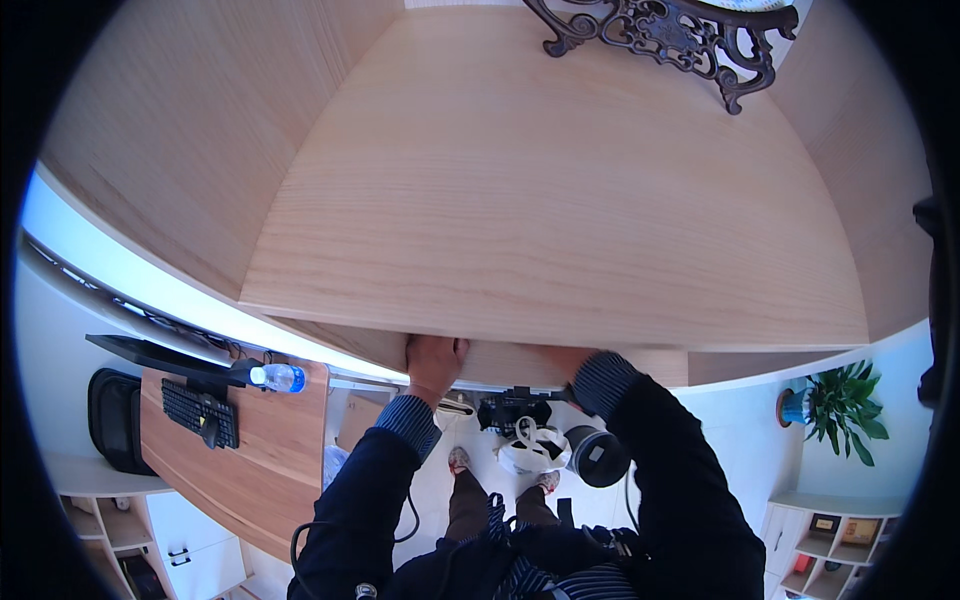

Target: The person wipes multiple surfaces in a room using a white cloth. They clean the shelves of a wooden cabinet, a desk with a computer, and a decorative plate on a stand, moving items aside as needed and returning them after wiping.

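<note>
Before me is a pale wood-grain shelf board (555, 217) of an open cabinet. My left hand (436, 361) reaches in just under its front edge, thumb side showing and the other fingers hidden. Farther right, my right hand (564, 360) is mostly covered by the same board, with only its back and wrist in sight. Between the two hands part of a lower wooden shelf board (499, 365) shows. Whatever the fingers touch in there is hidden. On the upper board, toward the back right, stands a dark carved openwork stand (664, 37) beneath a pale object cut off by the picture's top.
To the left, a wooden desk (262, 480) bears a monitor (161, 360), a keyboard (199, 412), a mouse (210, 429) and a water bottle (277, 377). By my feet are a white bag (532, 450) and a black bin (598, 456). A potted plant (844, 409) stands right.
</note>
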`<state>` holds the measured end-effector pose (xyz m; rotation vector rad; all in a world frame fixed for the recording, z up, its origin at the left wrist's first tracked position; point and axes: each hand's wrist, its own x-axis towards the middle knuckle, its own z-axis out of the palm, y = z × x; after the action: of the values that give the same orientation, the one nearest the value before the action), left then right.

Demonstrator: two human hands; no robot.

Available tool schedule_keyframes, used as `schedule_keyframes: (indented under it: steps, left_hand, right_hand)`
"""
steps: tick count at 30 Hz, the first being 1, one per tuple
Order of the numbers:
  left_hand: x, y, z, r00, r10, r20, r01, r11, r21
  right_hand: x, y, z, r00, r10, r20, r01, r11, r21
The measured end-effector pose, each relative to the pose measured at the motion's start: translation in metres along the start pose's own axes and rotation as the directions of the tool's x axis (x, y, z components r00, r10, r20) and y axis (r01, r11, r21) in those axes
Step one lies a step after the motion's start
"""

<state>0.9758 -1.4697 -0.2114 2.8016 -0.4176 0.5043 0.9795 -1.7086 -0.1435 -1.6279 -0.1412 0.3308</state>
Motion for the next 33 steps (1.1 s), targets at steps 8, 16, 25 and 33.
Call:
schedule_keyframes:
  steps: [8, 16, 25, 33]
  left_hand:
    - [0.005, 0.012, -0.020, 0.998, -0.056, 0.007, 0.056, 0.986, -0.158]
    - [0.007, 0.013, -0.021, 0.998, -0.057, -0.014, 0.053, 0.984, -0.172]
    - [0.006, 0.010, -0.023, 0.998, 0.000, -0.068, -0.011, 0.985, -0.169]
    - [0.006, 0.010, -0.023, 0.999, -0.042, 0.004, 0.042, 0.982, -0.184]
  right_hand:
    - [-0.075, 0.070, -0.113, 0.951, -0.294, -0.097, -0.091, 0.033, -0.995]
    - [0.031, 0.088, -0.145, 0.847, -0.226, -0.481, -0.412, 0.292, -0.863]
    - [0.063, 0.049, 0.026, 0.878, -0.477, -0.048, 0.108, 0.293, -0.950]
    - [-0.056, 0.075, -0.183, 0.881, -0.138, -0.452, -0.469, -0.128, -0.874]
